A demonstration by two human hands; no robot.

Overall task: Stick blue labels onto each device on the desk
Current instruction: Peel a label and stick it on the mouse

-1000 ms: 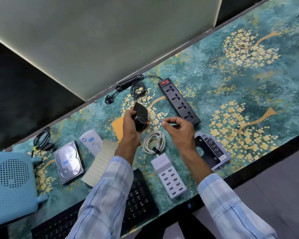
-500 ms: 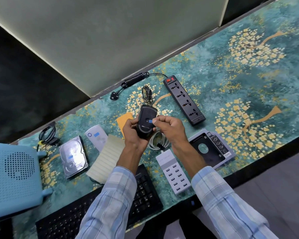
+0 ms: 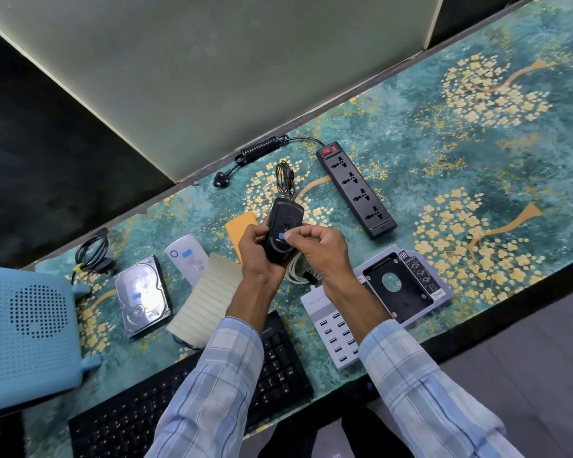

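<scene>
Two hands meet: left hand (image 3: 255,251) curled round black oval mouse (image 3: 283,214); right hand (image 3: 323,251) pinches small blue rectangular label (image 3: 281,236) between thumb and forefinger, against mouse's middle.

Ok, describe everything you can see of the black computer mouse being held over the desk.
The black computer mouse looks like smooth plastic, turned with what seems its underside toward the camera. The left hand grips its left side, holding it above the patterned teal desk mat. The right hand pinches a small blue label against its middle. Its thin black cable lies bundled beyond it.
</scene>
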